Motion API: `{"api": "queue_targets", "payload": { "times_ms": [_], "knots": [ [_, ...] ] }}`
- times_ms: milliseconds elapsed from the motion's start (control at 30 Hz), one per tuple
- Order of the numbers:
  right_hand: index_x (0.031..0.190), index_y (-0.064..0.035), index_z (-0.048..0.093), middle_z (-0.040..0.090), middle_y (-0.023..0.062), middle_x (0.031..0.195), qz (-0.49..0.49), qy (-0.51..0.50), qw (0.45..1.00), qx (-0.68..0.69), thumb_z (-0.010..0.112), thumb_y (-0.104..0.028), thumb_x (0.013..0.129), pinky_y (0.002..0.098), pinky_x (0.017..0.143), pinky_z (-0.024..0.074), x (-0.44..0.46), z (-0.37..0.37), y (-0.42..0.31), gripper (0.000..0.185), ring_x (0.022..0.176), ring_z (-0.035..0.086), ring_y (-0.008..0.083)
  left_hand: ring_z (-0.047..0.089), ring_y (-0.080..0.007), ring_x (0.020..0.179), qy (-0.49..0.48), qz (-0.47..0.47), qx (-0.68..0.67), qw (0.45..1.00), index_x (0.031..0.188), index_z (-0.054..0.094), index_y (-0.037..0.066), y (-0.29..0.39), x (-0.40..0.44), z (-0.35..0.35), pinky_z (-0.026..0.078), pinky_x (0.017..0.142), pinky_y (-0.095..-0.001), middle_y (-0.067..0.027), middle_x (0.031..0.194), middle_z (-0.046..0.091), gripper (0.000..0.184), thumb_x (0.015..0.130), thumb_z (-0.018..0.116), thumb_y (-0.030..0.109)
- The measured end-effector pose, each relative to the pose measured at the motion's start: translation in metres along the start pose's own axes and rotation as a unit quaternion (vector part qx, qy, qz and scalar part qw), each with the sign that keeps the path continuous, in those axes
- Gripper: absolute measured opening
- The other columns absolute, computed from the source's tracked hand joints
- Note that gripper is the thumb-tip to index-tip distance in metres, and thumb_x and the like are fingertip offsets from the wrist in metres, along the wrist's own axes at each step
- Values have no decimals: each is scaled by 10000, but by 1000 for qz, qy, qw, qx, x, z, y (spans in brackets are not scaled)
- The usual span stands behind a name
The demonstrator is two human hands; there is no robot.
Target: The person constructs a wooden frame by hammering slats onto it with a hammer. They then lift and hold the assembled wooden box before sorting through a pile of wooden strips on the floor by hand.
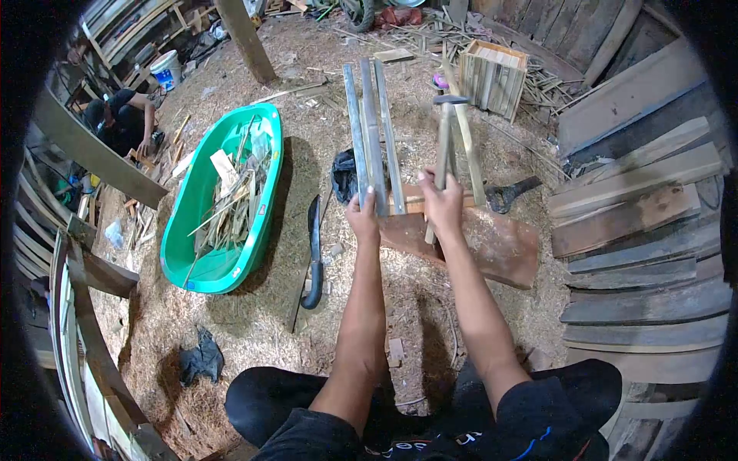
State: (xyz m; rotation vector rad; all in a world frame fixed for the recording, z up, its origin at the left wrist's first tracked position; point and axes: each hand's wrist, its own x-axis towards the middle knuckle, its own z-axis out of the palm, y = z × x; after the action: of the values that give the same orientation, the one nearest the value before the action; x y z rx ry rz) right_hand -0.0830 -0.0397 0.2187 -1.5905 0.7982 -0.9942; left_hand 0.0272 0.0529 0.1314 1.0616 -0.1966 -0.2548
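My left hand is closed on the near end of the wooden slats, several long thin strips lying side by side and pointing away from me. A hammer stands head up in my right hand, whose fingers are wrapped round its handle. Right of the hammer, a pale slat runs away from me. The near ends of the slats meet a crosspiece between my hands. Beneath them lies a reddish-brown board on the ground.
A green tub of wood scraps stands at left, beside a machete. A wooden crate stands at the back right. Boards line the right side. Another person crouches at far left near a white bucket.
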Motion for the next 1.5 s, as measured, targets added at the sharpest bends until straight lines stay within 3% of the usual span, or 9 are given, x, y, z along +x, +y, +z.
{"api": "queue_targets", "payload": {
  "times_ms": [133,200,367,767,967,1100,1267,1367,1500],
  "knots": [
    [1041,-43,650,650,44,824,129,-69,989,15,767,-227,855,257,513,429,22,11,6,286,601,537,94,558,-68,759,-35,-9,24,999,948,686,18,-1,-13,-16,445,695,-245,15,859,651,191,895,723,198],
    [1046,-10,644,698,124,900,205,-112,972,27,778,-239,838,298,693,532,18,12,-1,337,777,662,164,614,-107,834,-47,-31,40,998,1014,689,15,5,-21,-17,474,769,-278,-30,939,685,242,887,729,217],
    [1014,11,643,676,85,857,155,-116,976,104,799,-160,810,293,587,517,17,16,16,308,720,638,149,548,-57,715,-61,-19,77,995,918,698,13,6,-25,-24,442,656,-237,17,826,653,181,886,738,187],
    [955,-42,640,560,-11,630,180,-163,958,155,719,-137,883,261,342,321,10,12,18,142,409,442,73,586,-67,722,-51,-53,28,997,929,711,15,5,-33,-25,466,671,-239,7,847,676,139,891,729,147],
    [956,-48,638,574,-1,656,178,-151,962,141,724,-136,880,256,328,301,9,16,16,145,389,423,67,580,-65,716,-49,-45,42,997,915,714,10,11,-35,-21,463,667,-237,13,827,671,152,890,732,159],
    [949,-38,637,610,14,732,183,-162,959,146,720,-118,882,266,426,401,9,13,11,133,497,511,85,632,-121,789,-62,-53,66,994,975,708,-13,9,-33,-26,492,745,-277,-41,885,698,231,892,717,202],
    [957,-28,631,636,16,804,184,-158,958,154,713,-93,885,279,588,477,11,15,14,127,662,578,103,595,-86,744,-53,-44,63,996,930,711,-4,6,-31,-25,468,695,-251,-10,846,679,186,889,726,177],
    [1005,-51,610,515,-36,607,159,-155,961,167,699,-162,910,238,338,303,11,20,21,170,404,413,55,573,-65,713,-46,-39,49,997,894,711,4,15,-35,-19,456,665,-237,10,817,668,164,884,733,166],
    [970,-45,617,625,10,788,185,-171,957,146,705,-139,899,268,520,438,13,14,21,147,616,553,96,574,-67,711,-39,-56,34,997,888,709,3,14,-34,-20,457,667,-238,9,816,669,161,883,734,163]
  ]
}}
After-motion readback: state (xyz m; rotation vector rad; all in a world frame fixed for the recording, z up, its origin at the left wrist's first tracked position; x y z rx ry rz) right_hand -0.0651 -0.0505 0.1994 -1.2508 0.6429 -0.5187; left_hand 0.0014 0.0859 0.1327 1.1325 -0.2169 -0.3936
